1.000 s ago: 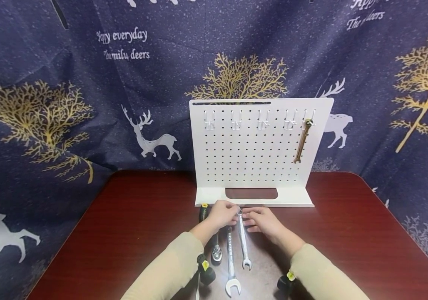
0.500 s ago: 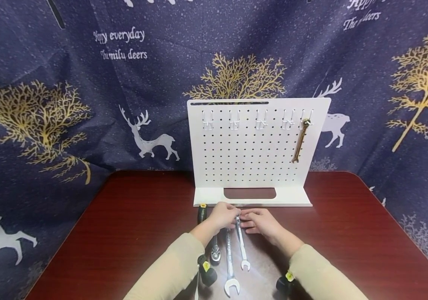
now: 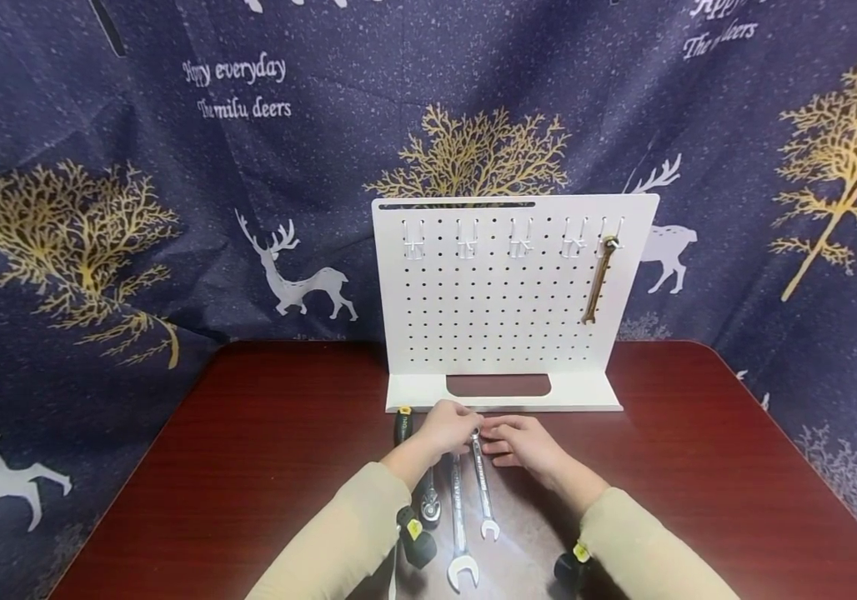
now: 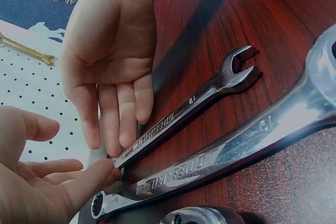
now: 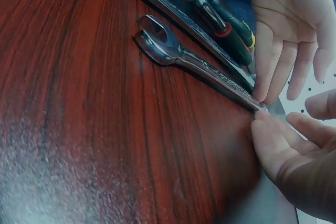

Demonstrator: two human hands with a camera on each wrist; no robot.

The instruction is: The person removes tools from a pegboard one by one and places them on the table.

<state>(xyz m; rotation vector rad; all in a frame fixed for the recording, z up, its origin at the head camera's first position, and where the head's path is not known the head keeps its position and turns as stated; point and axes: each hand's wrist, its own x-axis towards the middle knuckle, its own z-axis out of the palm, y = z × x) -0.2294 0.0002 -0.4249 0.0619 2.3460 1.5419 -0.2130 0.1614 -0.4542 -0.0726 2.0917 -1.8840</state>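
Note:
A small chrome combination wrench [image 3: 483, 492] marked 12 lies on the dark red table, its open end toward the person. At its ring end is my left hand [image 3: 446, 431], the fingertips touching that end, fingers mostly straight. My right hand [image 3: 524, 442] comes in from the other side, with extended fingers at the same end and palm facing inward. The left wrist view has the two hands' fingertips meeting there, partly covering the ring. Left of it lies a larger combination wrench [image 4: 226, 148], its ring end below the left fingers.
Further left lie a ratchet [image 3: 430, 507] and a black handle [image 3: 403, 425] with a yellow end. Behind the hands stands a white pegboard [image 3: 496, 292] with several wire hooks; a gold-coloured wrench [image 3: 598, 283] hangs at its right. Deer-print cloth covers the wall.
The head view has turned slightly to the right. Both hands stay around the small wrench's ring end, which is more covered by the fingers than a second ago.

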